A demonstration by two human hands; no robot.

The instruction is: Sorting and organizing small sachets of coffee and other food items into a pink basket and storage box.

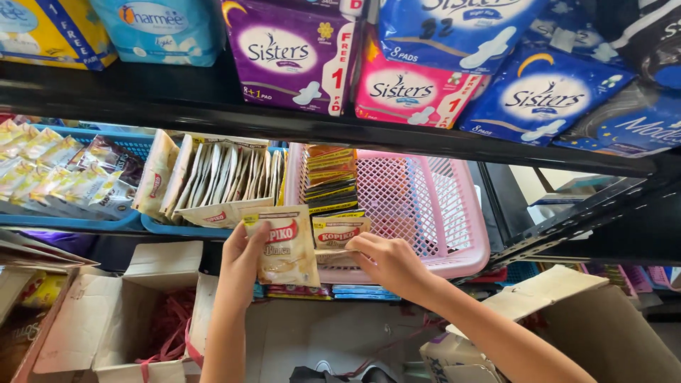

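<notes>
- L hand [237, 266] closed on a cream sachet [287, 245], thumb across its left edge, fingers behind; sachet upright, sticks out to the right of the hand, in front of the shelf edge
- R hand [390, 262] pinches a second sachet [340, 234] by its lower edge w/ fingertips; this one is smaller in view, partly behind the first, just at the front rim of the pink basket [454, 234]
- the two sachets overlap, touching or nearly so; can't tell which
- pink basket: mesh walls, holds a stack of yellow/orange sachets [330, 181] at its left end, rest of the mesh shows bare
- left of it, a blue tray [152, 225] w/ an open carton of cream sachets [223, 177] stood on edge in a row
- further left, another blue tray [71, 221] w/ pale yellow-green packets
- both trays + basket sit on a dark metal shelf; the shelf above [284, 124] carries soft packs in purple, pink, blue, yellow
- below the hands: open cardboard boxes [113, 319], one w/ red strapping inside; another box flap [560, 291] at right under the R forearm
- small shop aisle, daylight, shelving runs on to the right
</notes>
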